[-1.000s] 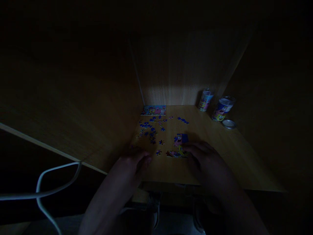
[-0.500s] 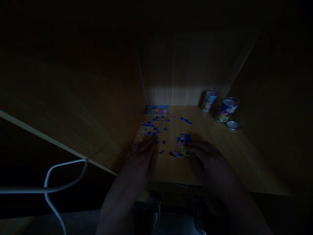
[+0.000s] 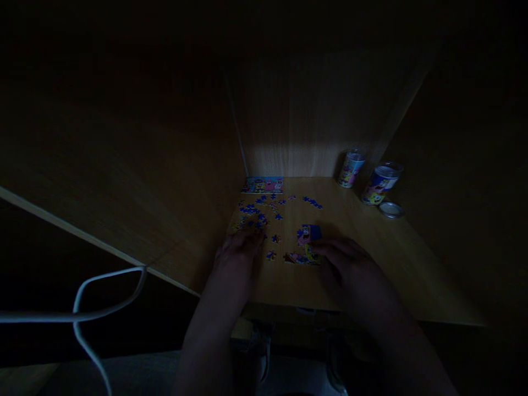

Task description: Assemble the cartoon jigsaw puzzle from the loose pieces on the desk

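Observation:
The light is dim. My left hand (image 3: 239, 256) lies palm down at the near left edge of a heap of loose jigsaw pieces (image 3: 260, 216), its fingers stretched over some of them. Partly joined jigsaw pieces in pink, blue and yellow (image 3: 306, 235) lie right of the middle, with a joined strip (image 3: 295, 258) along their near side. At their right edge, my right hand (image 3: 346, 261) has its fingertips on a yellow jigsaw piece (image 3: 309, 253); the thumb is mostly in shadow. Two single pieces (image 3: 276, 238) rest between the hands.
A cartoon picture card (image 3: 263, 185) lies against the back panel. Two printed cans (image 3: 351, 169) (image 3: 380, 184) stand at the back right, a round lid (image 3: 391, 209) beside them. Wooden side walls enclose the tabletop (image 3: 355, 212). A white cable (image 3: 78, 317) hangs at the left.
My left hand has shifted slightly at the loose pieces, its fingers drawn in a little. My right hand stays at the joined pieces. The view has moved slightly.

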`<state>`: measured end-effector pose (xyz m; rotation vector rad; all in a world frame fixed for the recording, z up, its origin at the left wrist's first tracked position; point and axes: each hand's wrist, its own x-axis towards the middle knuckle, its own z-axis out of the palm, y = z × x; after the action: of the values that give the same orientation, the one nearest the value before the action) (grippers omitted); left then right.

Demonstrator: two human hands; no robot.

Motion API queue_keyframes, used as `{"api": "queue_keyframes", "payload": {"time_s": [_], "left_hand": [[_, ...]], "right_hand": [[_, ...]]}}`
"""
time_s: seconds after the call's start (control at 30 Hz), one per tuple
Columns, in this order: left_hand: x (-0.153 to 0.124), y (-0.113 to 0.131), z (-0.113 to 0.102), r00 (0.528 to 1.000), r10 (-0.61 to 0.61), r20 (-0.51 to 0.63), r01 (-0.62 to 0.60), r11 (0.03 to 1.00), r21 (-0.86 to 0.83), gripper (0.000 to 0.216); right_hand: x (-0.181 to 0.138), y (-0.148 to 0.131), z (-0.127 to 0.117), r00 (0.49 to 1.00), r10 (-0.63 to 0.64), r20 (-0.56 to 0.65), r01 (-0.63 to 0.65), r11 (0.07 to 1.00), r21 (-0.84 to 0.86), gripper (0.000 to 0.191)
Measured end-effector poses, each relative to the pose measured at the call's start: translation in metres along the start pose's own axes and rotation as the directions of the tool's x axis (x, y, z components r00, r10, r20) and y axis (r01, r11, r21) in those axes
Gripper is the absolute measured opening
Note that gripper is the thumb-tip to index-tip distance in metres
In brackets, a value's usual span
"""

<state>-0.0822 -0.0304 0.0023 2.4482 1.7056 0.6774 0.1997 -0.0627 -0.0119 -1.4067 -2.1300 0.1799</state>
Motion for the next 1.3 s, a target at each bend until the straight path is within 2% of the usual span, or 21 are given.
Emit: {"api": "queue_keyframes", "payload": {"time_s": [0.1,0.17,0.3,0.47,0.6,0.77,0.87,1.03,1.2,1.3], "left_hand": [[0.003,0.004,-0.002,0.999,-0.037,-0.011,0.037,0.999,-0.003,0.019],[0.003,0.006,-0.007,0.999,-0.041,0.011,0.042,0.999,-0.025,0.013],[0.001,0.007,-0.015,0.997,-0.069,0.038,0.072,0.995,-0.068,0.011],[0.000,0.003,-0.013,0.992,-0.109,0.064,0.114,0.990,-0.086,0.014],[0.000,0.000,-0.014,0.991,-0.122,0.058,0.129,0.982,-0.141,0.008],[-0.001,0.002,-0.017,0.978,-0.158,0.134,0.192,0.934,-0.302,0.012],[0.001,0.009,-0.013,0.976,-0.176,0.131,0.216,0.880,-0.423,0.012],[0.005,0.027,0.000,0.986,-0.136,0.093,0.165,0.797,-0.581,0.024],[0.007,0.033,0.005,0.994,-0.066,0.086,0.103,0.816,-0.568,0.024],[0.007,0.032,0.006,0.994,-0.071,0.080,0.104,0.816,-0.568,0.020]], "right_hand": [[0.000,0.001,0.001,1.000,-0.012,0.000,0.012,1.000,-0.001,0.036],[0.001,0.001,0.001,1.000,-0.013,-0.004,0.013,1.000,0.000,0.035],[0.001,0.000,0.000,1.000,-0.017,-0.016,0.017,1.000,0.013,0.036],[0.001,-0.001,-0.002,1.000,-0.005,-0.016,0.005,1.000,0.018,0.035],[0.002,-0.002,-0.002,1.000,-0.015,-0.019,0.015,1.000,0.020,0.037],[0.001,0.000,-0.001,1.000,-0.018,-0.014,0.018,1.000,0.005,0.036],[0.001,0.000,-0.001,1.000,-0.007,0.006,0.007,1.000,-0.009,0.035],[0.002,-0.002,-0.003,1.000,-0.004,0.004,0.004,1.000,-0.012,0.035],[0.003,-0.003,-0.003,1.000,-0.001,0.008,0.001,1.000,-0.016,0.034],[0.003,-0.003,-0.003,1.000,-0.003,0.002,0.003,1.000,-0.010,0.034]]}}
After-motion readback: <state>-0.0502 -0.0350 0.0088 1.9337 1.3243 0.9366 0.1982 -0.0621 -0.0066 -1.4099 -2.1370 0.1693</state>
